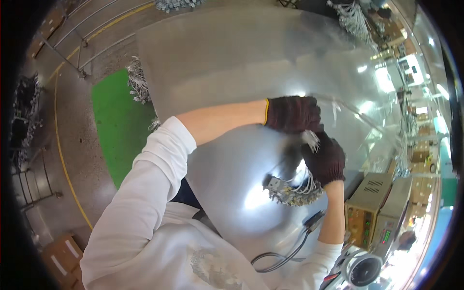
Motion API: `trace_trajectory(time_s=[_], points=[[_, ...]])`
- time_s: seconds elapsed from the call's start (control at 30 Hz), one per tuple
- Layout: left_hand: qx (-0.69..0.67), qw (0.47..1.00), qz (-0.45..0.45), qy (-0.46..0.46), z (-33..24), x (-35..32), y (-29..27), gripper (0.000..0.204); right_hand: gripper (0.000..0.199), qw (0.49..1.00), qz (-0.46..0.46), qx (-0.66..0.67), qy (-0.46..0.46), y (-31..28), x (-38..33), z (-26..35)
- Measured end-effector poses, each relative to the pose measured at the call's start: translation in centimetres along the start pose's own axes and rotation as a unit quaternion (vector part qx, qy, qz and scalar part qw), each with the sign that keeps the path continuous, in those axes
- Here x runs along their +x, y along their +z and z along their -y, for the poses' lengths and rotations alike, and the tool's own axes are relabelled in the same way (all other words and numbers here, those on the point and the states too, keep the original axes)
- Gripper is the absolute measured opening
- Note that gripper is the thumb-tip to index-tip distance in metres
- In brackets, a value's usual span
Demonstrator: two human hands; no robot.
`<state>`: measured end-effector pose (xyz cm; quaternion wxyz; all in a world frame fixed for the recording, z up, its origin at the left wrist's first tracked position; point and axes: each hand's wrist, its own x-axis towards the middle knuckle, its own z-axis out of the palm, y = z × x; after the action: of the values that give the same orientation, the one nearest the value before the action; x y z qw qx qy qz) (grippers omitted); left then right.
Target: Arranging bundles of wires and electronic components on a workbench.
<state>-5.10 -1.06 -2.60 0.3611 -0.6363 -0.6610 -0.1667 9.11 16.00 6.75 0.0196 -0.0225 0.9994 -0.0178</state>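
Note:
Both my hands wear dark knitted gloves and meet above the metal table (212, 63). My right hand (326, 160) is closed round a bundle of white wires (313, 141), whose cut ends stick out at the top of the fist. Below it, the wires curve down to a cluster of grey connectors (295, 194) close over the tabletop. My left hand (294, 114) is closed just above the wire ends, touching or nearly touching the right hand. Its fingertips are hidden, so what it holds cannot be made out.
A black cable with a plug (314, 221) lies on the table near me. Instruments with lit displays (369, 217) stand at the right, beside a round grey device (361, 269). Other wire bundles (139, 81) hang at the left edge. Green flooring (113, 121) and metal racks lie beyond.

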Motion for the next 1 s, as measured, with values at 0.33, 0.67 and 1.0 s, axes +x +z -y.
trace_trajectory(time_s=[0.33,0.67,1.0], points=[[-0.047,0.987,-0.001,-0.152,0.7,-1.1,2.7,0.031,0.052,0.972,-0.225,-0.068,0.023,-1.3,0.2,-8.4],[-0.03,0.984,0.028,-0.173,0.9,-1.9,6.7,0.021,0.051,0.977,-0.162,0.037,-0.134,8.4,-7.1,1.6],[0.019,0.989,0.022,-0.143,-1.4,-2.9,2.2,0.017,0.046,0.971,-0.191,0.045,-0.138,7.9,-7.1,1.8]])
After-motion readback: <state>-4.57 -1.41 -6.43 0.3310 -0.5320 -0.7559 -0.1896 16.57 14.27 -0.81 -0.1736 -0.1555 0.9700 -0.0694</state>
